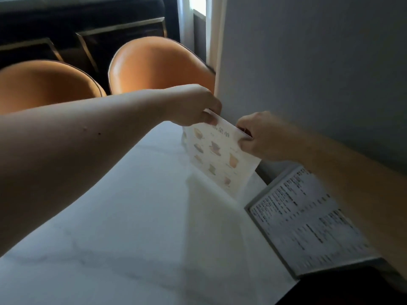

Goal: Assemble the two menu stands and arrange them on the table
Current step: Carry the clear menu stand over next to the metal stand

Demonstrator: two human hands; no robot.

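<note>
A picture menu card (220, 157) with printed cups stands upright at the far right of the white table (132, 216), near the wall. My left hand (193, 106) pinches its top left corner and my right hand (262, 135) pinches its top right corner. Its lower edge meets the tabletop; whether a clear stand holds it is too blurred to tell. A second menu (308, 221), a text sheet in a grey-edged frame, lies flat at the table's right edge under my right forearm.
Two orange chairs (158, 64) (44, 84) stand beyond the table's far edge. A grey wall (308, 62) runs along the right side. A dark cabinet (88, 29) with gold trim stands behind the chairs.
</note>
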